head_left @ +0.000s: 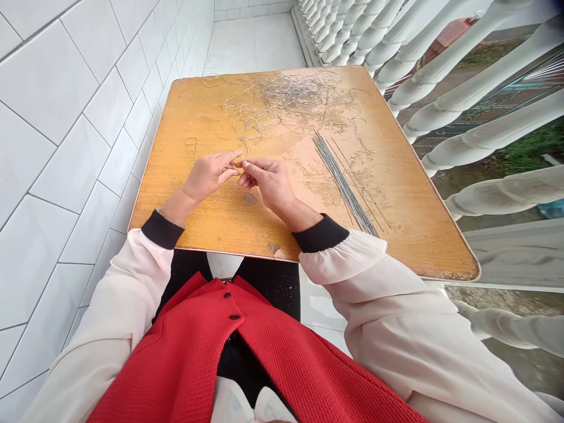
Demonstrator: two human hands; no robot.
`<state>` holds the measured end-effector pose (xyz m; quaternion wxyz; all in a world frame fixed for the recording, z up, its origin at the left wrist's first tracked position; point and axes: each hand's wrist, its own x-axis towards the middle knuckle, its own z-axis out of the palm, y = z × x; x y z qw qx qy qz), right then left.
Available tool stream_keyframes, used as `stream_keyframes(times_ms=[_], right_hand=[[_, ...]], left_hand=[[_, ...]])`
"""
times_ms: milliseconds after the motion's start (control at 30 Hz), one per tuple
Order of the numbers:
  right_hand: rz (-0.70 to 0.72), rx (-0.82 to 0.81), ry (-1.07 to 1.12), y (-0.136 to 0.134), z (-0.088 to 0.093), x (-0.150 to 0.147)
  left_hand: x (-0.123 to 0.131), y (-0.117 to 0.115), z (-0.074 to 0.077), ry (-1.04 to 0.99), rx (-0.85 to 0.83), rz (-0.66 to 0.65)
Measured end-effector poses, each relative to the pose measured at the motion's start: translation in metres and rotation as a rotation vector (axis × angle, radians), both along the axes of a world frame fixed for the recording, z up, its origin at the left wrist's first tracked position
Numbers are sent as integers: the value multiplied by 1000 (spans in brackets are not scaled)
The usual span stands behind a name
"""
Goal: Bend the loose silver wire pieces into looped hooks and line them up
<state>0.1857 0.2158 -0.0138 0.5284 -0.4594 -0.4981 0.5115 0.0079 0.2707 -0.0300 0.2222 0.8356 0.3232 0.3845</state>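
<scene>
My left hand (210,174) and my right hand (268,180) meet over the middle of a worn wooden table (409,223). Both hands pinch a thin piece of wire (241,164) between thumb and fingertips. The wire is small and mostly hidden by the fingers. A bundle of straight grey wires (341,179) lies to the right of my right hand. At the far side of the table lies a tangled heap of bent wire (288,94), with loose curled pieces (240,120) spread toward my hands.
A white tiled wall (66,147) runs close along the table's left edge. White balusters of a railing (462,100) stand along the right. Tiled floor (251,41) lies beyond the table. My red vest and pale sleeves fill the foreground.
</scene>
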Motion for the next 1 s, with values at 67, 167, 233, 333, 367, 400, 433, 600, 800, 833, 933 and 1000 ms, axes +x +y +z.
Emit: stream_keyframes(times_ms=[67,167,233,333,367,400,433,600,800,833,933,1000], right_hand=[[-8,12,7,0,0,0],[-30,18,30,1,0,0],[-39,14,42,2,0,0],[-33,1,50,2,0,1],[-29,-1,52,2,0,1],[-26,-3,53,2,0,1],[-23,-5,53,2,0,1],[-31,-27,33,2,1,0],[-44,-40,10,3,1,0],[-45,-42,10,3,1,0],[-38,-46,22,2,1,0],[-28,-43,34,2,1,1]], left_hand=[[2,0,2,-47,-63,-11],[6,-1,7,-133,-206,-2],[8,-3,13,-186,-313,21],[10,-6,20,-240,-475,60],[11,-7,22,-252,-515,75],[12,-8,24,-262,-543,89],[12,-9,25,-272,-561,98],[15,-10,28,-322,-584,98],[15,-13,31,-353,-583,86],[15,-14,32,-357,-583,88],[15,-16,35,-364,-596,106],[16,-17,36,-370,-608,117]])
